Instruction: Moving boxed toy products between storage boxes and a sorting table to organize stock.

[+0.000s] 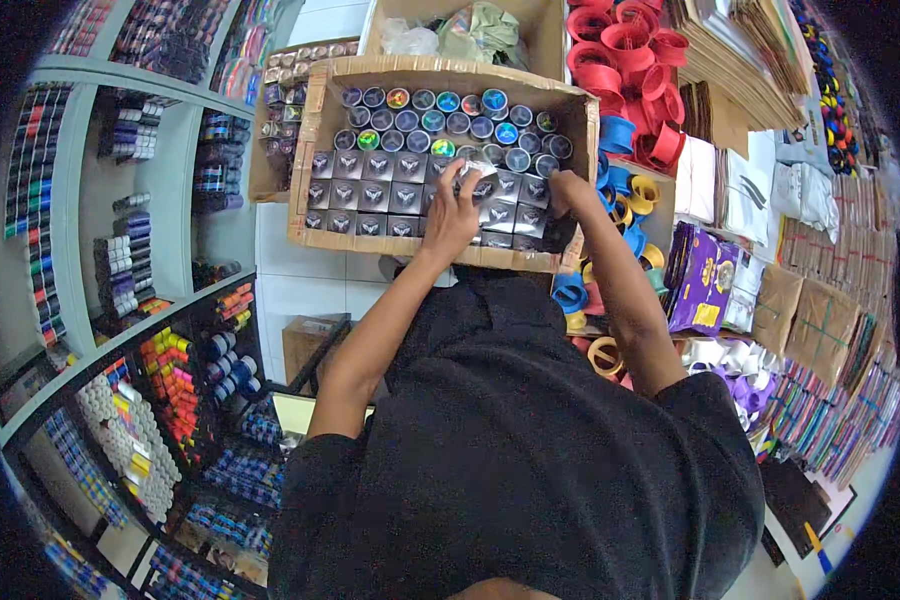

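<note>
A cardboard carton (450, 69) lies in front of me. Its far half holds rows of round spools (418, 140) with shiny, see-through faces. Nearer to me are rows of small silver-grey boxes (376, 166) printed with a winged emblem. My left hand (452, 217) reaches over these rows, its fingers around a small silver box (483, 189) that sits tilted by the spools. Down at the carton's right inner wall is my right hand (572, 193), beside the end of the box rows. Its fingertips are hidden, so I cannot tell what they hold.
Behind the carton stands another open carton (547, 30) with crumpled plastic bags (480, 34). Red plastic spools (630, 45) and blue ones (570, 291) crowd the right side. Shelves (82, 225) of thread spools line the left. Purple packets (701, 281) lie at right.
</note>
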{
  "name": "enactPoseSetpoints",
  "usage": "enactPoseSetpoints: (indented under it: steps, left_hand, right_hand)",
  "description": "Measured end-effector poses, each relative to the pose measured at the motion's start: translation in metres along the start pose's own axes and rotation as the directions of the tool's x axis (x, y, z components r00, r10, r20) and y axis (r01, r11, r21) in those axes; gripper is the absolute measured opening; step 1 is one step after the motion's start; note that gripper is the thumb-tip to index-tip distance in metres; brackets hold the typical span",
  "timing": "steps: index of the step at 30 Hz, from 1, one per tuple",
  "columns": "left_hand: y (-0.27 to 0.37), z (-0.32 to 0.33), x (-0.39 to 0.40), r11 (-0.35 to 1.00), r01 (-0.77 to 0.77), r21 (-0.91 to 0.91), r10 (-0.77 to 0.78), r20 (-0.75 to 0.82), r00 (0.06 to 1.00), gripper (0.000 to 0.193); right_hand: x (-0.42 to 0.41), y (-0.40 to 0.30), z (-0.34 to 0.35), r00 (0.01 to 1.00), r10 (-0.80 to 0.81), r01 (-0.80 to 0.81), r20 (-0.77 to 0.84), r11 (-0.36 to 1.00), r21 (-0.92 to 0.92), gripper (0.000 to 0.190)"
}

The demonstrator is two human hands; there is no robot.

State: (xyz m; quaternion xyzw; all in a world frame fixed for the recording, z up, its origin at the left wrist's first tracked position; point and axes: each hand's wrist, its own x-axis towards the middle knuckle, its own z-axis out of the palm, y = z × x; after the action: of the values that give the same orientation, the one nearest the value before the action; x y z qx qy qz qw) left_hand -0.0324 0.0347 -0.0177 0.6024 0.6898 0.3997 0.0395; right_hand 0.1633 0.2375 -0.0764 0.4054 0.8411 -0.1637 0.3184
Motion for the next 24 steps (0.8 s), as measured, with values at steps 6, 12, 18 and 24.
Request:
enactPoseSetpoints:
  steps: [6,12,18,24]
  left_hand:
    - [-0.001,0.0,-0.001,1.0,0.014,-0.012,-0.014,-0.013,1.0,0.076]
    - [-0.002,0.003,-0.002,1.0,0.01,-0.017,-0.01,-0.009,1.0,0.074]
    - [-0.002,0.003,-0.003,1.0,0.021,-0.021,-0.022,-0.005,1.0,0.073]
    - [-0.003,0.004,-0.003,1.0,-0.002,-0.022,0.002,-0.022,1.0,0.074]
  right_hand:
    - [-0.028,-0.02,0.008,0.944,0.004,-0.047,-0.329,0.991,-0.122,0.036]
    - [-0.042,-0.028,-0.017,0.981,0.139,-0.146,-0.139,0.988,-0.043,0.033]
    - [-0.047,-0.028,-0.005,0.946,-0.022,0.124,0.323,0.945,-0.301,0.042]
    - [-0.03,-0.015,0.023,0.94,-0.084,0.16,0.329,0.965,-0.209,0.034]
